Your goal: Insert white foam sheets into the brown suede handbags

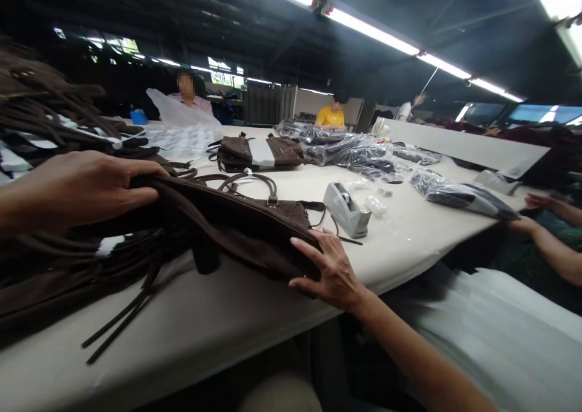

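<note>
A dark brown handbag [254, 236] is stretched between my two hands over the table's near edge, its top opening gaping toward me. My left hand [91, 185] pinches one end of its rim between thumb and fingers. At the other end, my right hand [330, 269] grips the bag's edge, thumb below and fingers above. Just behind lies another brown bag [291, 212] with looped handles. A grey tape dispenser [346, 209] stands beyond my right hand. Brown straps [122, 315] hang across the table at the left.
A pile of brown bags [50, 109] rises at the left. Farther back sit a brown bag with a white band [259, 151] and several plastic-wrapped bags [350, 151]. At right, a co-worker's hands [522, 224] hold a wrapped bag [459, 194]. White sheets [504, 327] lie below the table edge.
</note>
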`<state>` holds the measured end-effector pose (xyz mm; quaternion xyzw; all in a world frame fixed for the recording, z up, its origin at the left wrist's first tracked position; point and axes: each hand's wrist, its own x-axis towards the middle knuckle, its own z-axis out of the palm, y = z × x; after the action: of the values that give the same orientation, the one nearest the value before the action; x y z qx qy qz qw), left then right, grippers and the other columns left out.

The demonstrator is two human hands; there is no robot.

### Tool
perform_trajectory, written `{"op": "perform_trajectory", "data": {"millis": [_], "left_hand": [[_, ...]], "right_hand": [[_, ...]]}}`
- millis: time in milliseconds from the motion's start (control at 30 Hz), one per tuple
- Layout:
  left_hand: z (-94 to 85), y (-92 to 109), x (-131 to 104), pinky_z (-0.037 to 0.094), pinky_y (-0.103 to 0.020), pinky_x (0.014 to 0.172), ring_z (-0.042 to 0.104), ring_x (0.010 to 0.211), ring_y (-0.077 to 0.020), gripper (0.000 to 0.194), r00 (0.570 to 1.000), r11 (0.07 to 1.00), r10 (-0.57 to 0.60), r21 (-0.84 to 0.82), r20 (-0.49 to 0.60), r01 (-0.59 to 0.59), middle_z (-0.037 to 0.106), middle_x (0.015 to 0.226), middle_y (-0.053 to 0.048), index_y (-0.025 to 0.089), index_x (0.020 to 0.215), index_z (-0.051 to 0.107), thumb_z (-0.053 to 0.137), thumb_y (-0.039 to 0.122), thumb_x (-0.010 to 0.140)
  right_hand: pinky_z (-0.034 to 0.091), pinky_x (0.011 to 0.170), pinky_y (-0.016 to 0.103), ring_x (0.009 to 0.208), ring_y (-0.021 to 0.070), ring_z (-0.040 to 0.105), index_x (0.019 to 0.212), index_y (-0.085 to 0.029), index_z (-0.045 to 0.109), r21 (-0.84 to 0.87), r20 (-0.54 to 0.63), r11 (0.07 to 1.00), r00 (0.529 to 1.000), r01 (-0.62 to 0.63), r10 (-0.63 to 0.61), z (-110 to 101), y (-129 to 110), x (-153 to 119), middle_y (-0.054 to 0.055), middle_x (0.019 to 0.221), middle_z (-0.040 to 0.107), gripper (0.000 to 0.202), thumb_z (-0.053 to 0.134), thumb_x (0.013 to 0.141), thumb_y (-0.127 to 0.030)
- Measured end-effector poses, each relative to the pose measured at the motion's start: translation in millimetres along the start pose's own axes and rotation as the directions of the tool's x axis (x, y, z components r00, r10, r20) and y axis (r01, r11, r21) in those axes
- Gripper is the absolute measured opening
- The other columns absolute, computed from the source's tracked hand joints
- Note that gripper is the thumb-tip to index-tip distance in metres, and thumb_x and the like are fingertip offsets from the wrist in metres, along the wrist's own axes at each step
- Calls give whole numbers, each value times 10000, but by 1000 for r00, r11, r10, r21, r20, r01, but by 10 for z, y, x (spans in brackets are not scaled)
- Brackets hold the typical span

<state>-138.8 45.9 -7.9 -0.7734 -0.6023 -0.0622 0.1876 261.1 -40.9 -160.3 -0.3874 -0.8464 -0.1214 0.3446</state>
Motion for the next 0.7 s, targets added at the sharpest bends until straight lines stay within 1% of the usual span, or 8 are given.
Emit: {"op": "perform_trajectory", "data": {"millis": [100, 167, 233, 300, 367, 467, 600, 700], "left_hand": [[-108, 126, 29, 397, -190, 612, 548, 550, -102, 479, 998, 996, 21, 86, 65, -27, 579, 620, 80, 250, 1221, 632, 365, 486, 902], [-159, 200, 10, 405, -186, 602, 557, 557, -103, 500, 997, 992, 36, 117, 63, -43, 573, 621, 80, 244, 1229, 625, 281, 467, 943], [-169, 215, -7, 409, -187, 585, 565, 555, -110, 502, 998, 988, 47, 143, 52, -54, 573, 620, 77, 248, 1222, 627, 256, 456, 957], [-138, 155, -25, 429, -194, 593, 588, 591, -115, 473, 996, 984, 84, 157, 31, -88, 620, 681, 74, 256, 1225, 623, 292, 451, 949], [-88, 42, -70, 481, -228, 673, 627, 719, -126, 446, 977, 970, 212, 123, 2, -211, 684, 841, 53, 229, 1207, 628, 333, 418, 930], [-24, -135, -247, 495, -308, 876, 612, 946, -155, 368, 912, 913, 409, 24, -25, -408, 688, 1021, -3, 164, 1113, 651, 396, 301, 885], [61, -237, -586, 460, -305, 971, 572, 1104, -151, 389, 882, 880, 468, -64, -56, -471, 681, 1110, -30, 156, 1113, 642, 376, 99, 834], [107, -203, -622, 410, -290, 1047, 556, 1189, -123, 426, 858, 860, 506, -21, -88, -509, 673, 1216, -33, 150, 1127, 644, 337, 37, 854]], "right_hand": [[237, 1131, 641, 1278, 356, 425, 1292, -271, 570, -38, 53, 999, 999, 3, -1, 99, -160, -87, 159, 1351, 429, 731, 730, 695, -662], [200, 1135, 669, 1298, 377, 399, 1232, -220, 593, -71, 43, 996, 997, -57, 60, 184, -243, -136, 193, 1368, 415, 654, 775, 698, -552], [253, 1122, 658, 1275, 374, 425, 1173, -176, 604, -69, 18, 993, 995, -92, 94, 249, -271, -166, 210, 1344, 451, 487, 749, 745, -358], [398, 1062, 568, 1178, 321, 517, 1100, -169, 618, 3, -10, 997, 997, -75, 75, 252, -224, -161, 180, 1229, 554, 308, 624, 793, -155], [503, 954, 441, 1040, 255, 595, 1019, -188, 630, 125, -41, 990, 996, -71, 76, 165, -112, -109, 121, 1072, 633, 307, 493, 797, -26], [524, 859, 349, 926, 207, 633, 913, -211, 642, 318, -26, 933, 982, -170, 187, -90, 113, 44, 58, 949, 662, 316, 461, 774, 7], [514, 763, 291, 828, 169, 625, 880, -208, 640, 426, 240, 846, 941, -321, 237, -344, 400, 245, 9, 870, 641, 275, 509, 720, -28], [494, 585, 235, 687, 141, 600, 1163, -201, 580, 371, 483, 825, 847, -427, 221, -337, 615, 456, -12, 829, 628, 475, 583, 703, -82]]}}
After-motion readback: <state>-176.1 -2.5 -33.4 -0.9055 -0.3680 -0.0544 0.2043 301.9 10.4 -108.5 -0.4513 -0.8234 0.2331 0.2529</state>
